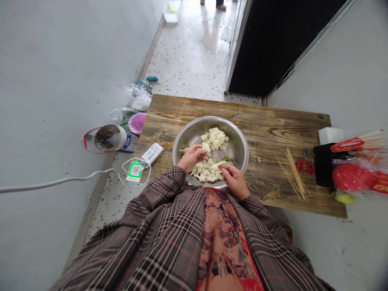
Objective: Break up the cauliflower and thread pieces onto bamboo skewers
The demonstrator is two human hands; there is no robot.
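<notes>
A wide metal basin [241, 143] stands on the wooden table, with one heap of cauliflower pieces [216, 138] toward its back and another heap [209, 171] near its front. Over the basin's left part, my left hand [190, 158] pinches a pale cauliflower floret [206, 148] between thumb and fingers. My right hand [235, 180] is at the basin's front right, its fingers closed together beside the front heap; what they hold is too small to make out. Thin sticks lie in the basin near the right hand.
Wooden skewers [295, 173] and red-handled scissors [305, 163] lie on the table [273, 121] at the right, beside black holders and red packaging [351, 178]. At the left are a white device [153, 153] with a cable, a green code card [135, 170] and a bucket [113, 138].
</notes>
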